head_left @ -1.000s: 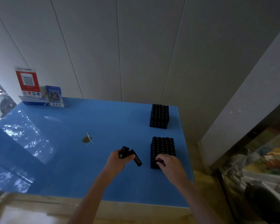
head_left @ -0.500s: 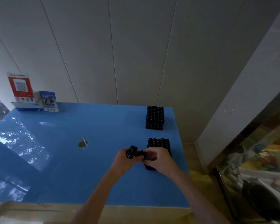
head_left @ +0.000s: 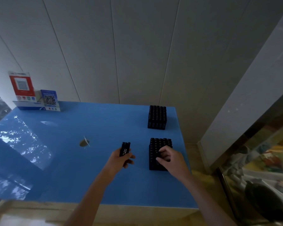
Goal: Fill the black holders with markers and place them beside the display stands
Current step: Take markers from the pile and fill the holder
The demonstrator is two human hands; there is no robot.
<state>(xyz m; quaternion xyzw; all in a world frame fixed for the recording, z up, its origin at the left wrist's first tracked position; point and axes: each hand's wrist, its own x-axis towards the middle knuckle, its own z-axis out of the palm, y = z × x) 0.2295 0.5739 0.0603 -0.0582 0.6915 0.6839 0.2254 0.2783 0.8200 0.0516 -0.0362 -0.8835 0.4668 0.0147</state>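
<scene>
On the blue desk (head_left: 59, 160) two black blocks of markers stand near the right edge – the far holder (head_left: 157, 117) by the wall and the near holder (head_left: 158, 144) closer to the person. Both look packed with marker tops in neat rows. The display stands (head_left: 35, 93), with their red and blue cards, sit at the far left corner, well apart from both holders, so neither holder is in its final place yet

Half a second ago the two hands met in the middle, as if passing a marker across. Now they have moved apart again. The right hand (head_left: 169, 158) has gone back to the near holder, and its fingers are curled down on the top rows – I cannot tell for sure if it pinches a marker or just pushes one in. The left hand (head_left: 121, 159) has pulled away to the left and grips a small bunch of black markers (head_left: 125, 149), pointing up and away

So I think one more marker is going in, and a few are left to feed
</scene>
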